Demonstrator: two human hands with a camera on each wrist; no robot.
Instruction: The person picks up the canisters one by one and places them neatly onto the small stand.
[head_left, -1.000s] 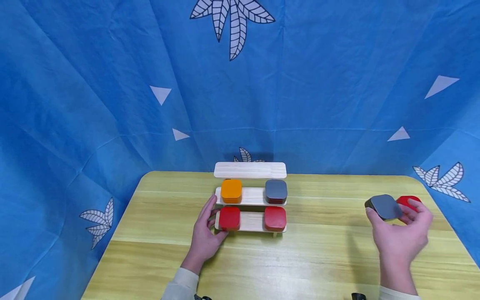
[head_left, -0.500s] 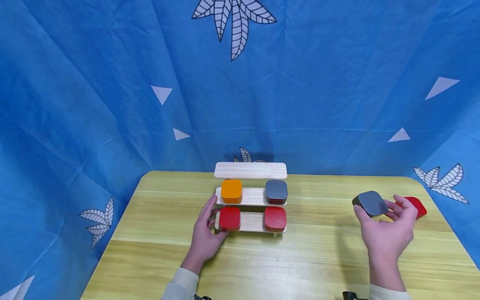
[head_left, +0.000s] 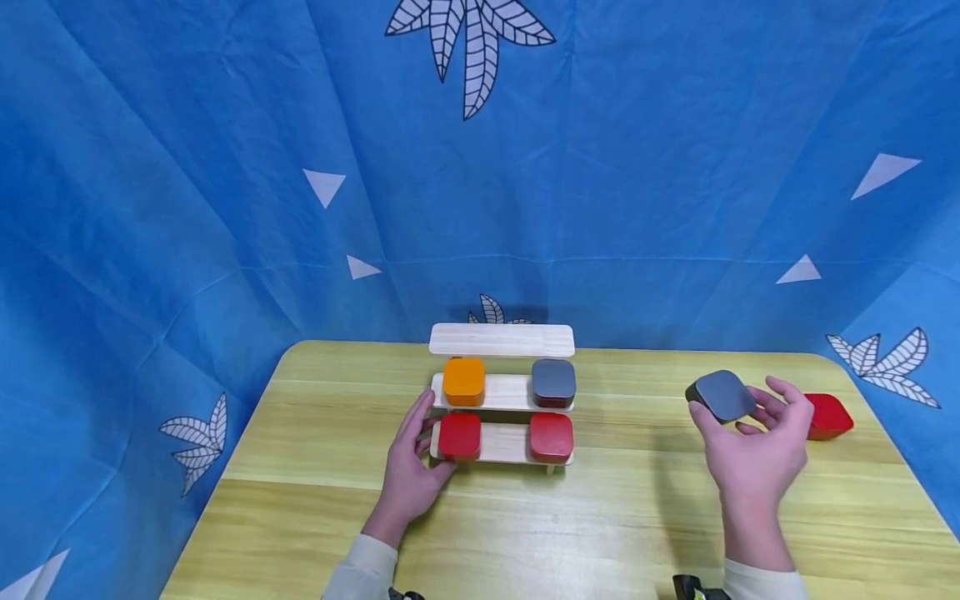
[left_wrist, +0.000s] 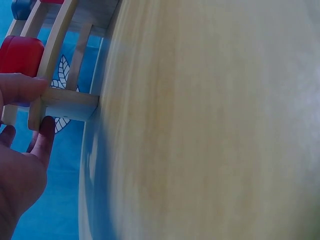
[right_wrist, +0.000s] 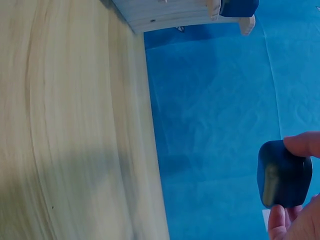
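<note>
A small three-tier wooden rack (head_left: 506,442) stands near the table's back edge. At its left end my left hand (head_left: 411,479) grips the front plank, with the thumb (left_wrist: 25,87) on one side of the plank and a finger on the other. On the front tier sit two red rounded-square boxes, a left one (head_left: 460,437) and a right one (head_left: 551,437). The middle tier bears an orange box (head_left: 463,382) and a grey box (head_left: 553,382). My right hand (head_left: 757,454) holds another dark grey rounded-square box (head_left: 722,396) above the table, pinched between thumb and fingers.
Another red box (head_left: 828,417) lies on the table at the far right, just beyond my right hand. The top tier (head_left: 501,340) of the rack shows bare wood. A blue cloth (head_left: 637,167) with leaf prints hangs behind the wooden table (head_left: 570,533).
My right hand has moved left with the grey box, away from the red box at the far right, which now shows more fully. The left hand stays on the rack.
</note>
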